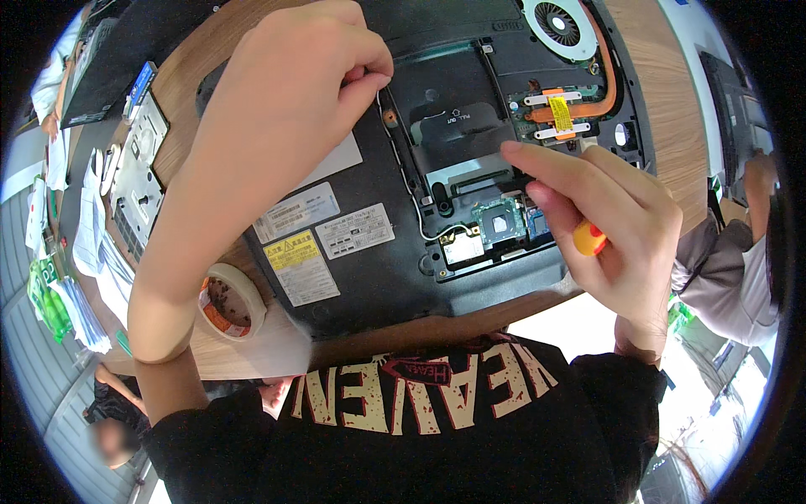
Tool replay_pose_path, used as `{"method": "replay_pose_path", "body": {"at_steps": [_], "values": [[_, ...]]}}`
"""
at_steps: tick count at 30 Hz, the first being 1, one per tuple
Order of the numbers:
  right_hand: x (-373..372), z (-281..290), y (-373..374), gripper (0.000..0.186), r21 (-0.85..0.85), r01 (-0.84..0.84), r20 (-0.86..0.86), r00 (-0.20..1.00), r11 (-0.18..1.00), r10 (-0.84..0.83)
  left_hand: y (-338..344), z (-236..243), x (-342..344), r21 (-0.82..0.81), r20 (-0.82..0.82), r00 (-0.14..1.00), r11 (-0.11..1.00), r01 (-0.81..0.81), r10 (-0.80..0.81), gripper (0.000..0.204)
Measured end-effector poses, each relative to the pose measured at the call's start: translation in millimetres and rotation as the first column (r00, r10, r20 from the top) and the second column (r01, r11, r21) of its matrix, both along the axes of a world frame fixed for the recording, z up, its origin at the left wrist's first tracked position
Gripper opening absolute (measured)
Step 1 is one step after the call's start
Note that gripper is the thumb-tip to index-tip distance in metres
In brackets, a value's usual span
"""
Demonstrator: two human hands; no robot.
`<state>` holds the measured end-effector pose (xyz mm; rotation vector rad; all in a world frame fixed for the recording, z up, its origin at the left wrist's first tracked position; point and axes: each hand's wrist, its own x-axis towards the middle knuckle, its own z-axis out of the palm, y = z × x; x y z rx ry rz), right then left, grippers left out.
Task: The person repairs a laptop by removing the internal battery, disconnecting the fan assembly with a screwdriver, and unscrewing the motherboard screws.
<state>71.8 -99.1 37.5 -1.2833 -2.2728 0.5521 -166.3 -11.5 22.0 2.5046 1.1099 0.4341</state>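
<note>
An opened laptop base (327, 294) lies bottom side up on the wooden table. My left hand (327, 63) is over its far left part, thumb and forefinger pinched on a thin cable (401, 160) that runs along the left of the open bay (457, 126). In the curled fingers of my right hand (617, 202) is a screwdriver (590, 238); just its red and yellow handle end shows, its tip hidden. The right forefinger points at the bay's right edge, near the copper heat pipe (558, 111). Below it sits a green circuit board (504, 223).
A tape roll (231, 302) stands left of the laptop. Metal panels (138, 168), papers (88, 227) and a blue box (143, 84) lie farther left. A round fan (561, 29) sits at the laptop's far right. Other people are at both sides.
</note>
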Motion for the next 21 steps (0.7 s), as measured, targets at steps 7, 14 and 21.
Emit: {"method": "replay_pose_path", "body": {"at_steps": [7,14,21], "values": [[4.8,-2.1,-7.4,0.024,0.025,0.034,-0.049,0.998,0.999,-0.032,1.5,-8.3,-5.7,-0.039,0.051,0.999,0.999,-0.018,0.020,0.007],[11.3,0.8,-14.3,0.023,0.007,0.072,-0.033,0.997,0.997,-0.071,4.7,-17.7,-11.1,-0.042,0.121,0.993,0.999,0.009,-0.004,0.007],[12.6,6.2,-17.3,0.023,0.008,0.091,-0.027,0.995,0.996,-0.091,-0.7,-6.3,-12.1,-0.049,0.162,0.986,0.998,-0.039,0.046,0.008]]}}
